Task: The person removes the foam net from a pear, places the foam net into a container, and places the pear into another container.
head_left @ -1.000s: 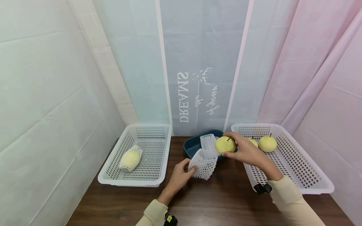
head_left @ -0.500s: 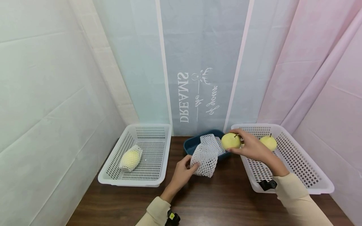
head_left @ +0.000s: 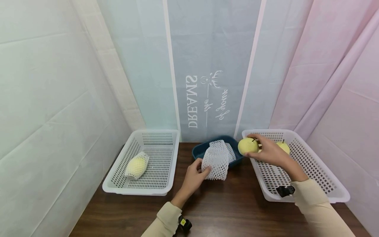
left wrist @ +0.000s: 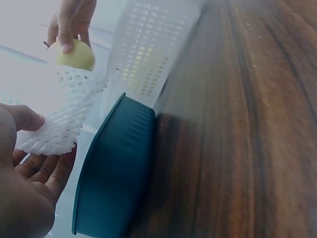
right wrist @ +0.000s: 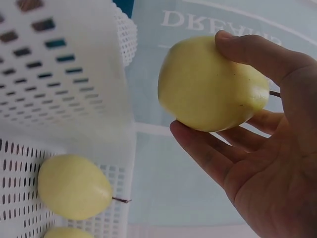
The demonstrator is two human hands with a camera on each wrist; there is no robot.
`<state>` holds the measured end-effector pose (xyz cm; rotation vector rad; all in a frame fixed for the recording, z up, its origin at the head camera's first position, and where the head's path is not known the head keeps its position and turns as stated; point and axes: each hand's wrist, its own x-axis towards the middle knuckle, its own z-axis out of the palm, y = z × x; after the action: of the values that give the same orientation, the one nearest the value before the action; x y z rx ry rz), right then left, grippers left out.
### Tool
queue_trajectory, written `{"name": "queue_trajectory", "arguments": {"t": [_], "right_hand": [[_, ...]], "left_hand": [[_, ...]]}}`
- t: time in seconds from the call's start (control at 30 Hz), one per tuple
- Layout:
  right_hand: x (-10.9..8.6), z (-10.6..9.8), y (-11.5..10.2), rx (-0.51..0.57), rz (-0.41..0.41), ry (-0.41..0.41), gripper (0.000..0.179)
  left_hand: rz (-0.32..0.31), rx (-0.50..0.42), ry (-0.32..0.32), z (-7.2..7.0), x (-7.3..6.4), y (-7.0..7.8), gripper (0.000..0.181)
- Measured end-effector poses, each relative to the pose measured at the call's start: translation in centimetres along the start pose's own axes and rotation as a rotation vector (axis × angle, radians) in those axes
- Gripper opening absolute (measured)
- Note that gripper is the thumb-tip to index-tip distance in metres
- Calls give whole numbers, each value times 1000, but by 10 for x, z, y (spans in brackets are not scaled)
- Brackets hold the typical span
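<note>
Right of centre in the head view, the right hand [head_left: 270,152] is clamped on a pear [head_left: 247,146], thumb on 1 side and fingers on the other. There the pear shows at the tray's right end, overlapping the near-left rim of the right basket [head_left: 314,171]; in the right wrist view it fills the upper middle, its stem pointing right.

Below centre in the head view, the left hand [head_left: 193,177] pinches the lower left edge of a white foam net [head_left: 216,163] between thumb and fingers. The net stands up in front of a dark blue tray [head_left: 204,149], where a 2nd net [head_left: 230,153] lies at the right end. It is hard to tell whether the 2 nets touch.

At the lower left of the right wrist view, 2 bare pears [right wrist: 74,186] sit in the right basket, the lower cut off by the frame. At the left of the head view, the left basket [head_left: 160,164] holds 1 netted pear [head_left: 137,166]. Everything stands on a dark wooden table [head_left: 213,210] along the bottom; a pale curtain [head_left: 213,49] with mirrored lettering fills the upper middle.
</note>
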<state>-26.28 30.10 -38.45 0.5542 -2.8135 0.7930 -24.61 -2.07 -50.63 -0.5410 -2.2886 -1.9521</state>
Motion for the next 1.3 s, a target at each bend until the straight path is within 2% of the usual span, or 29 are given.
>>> {"name": "queue_trajectory", "arguments": {"t": [0.37,0.57,0.8,1.03,1.3], "right_hand": [[4,-4,22,-47,17,-6,76],[6,-6,31,-49,43,-26,75],[4,-11,45,-60,91,-45,77],[1,-15,53,-49,101,-45,77],[0,-15,59,-50,130,-83,78]], "left_hand": [[5,10,34,5,10,5,18],[-10,28,57,7,17,7,18],[-30,32,53,9,26,7,19],[-39,38,68,11,35,6,20],[-66,46,79,15,44,7,22]]}}
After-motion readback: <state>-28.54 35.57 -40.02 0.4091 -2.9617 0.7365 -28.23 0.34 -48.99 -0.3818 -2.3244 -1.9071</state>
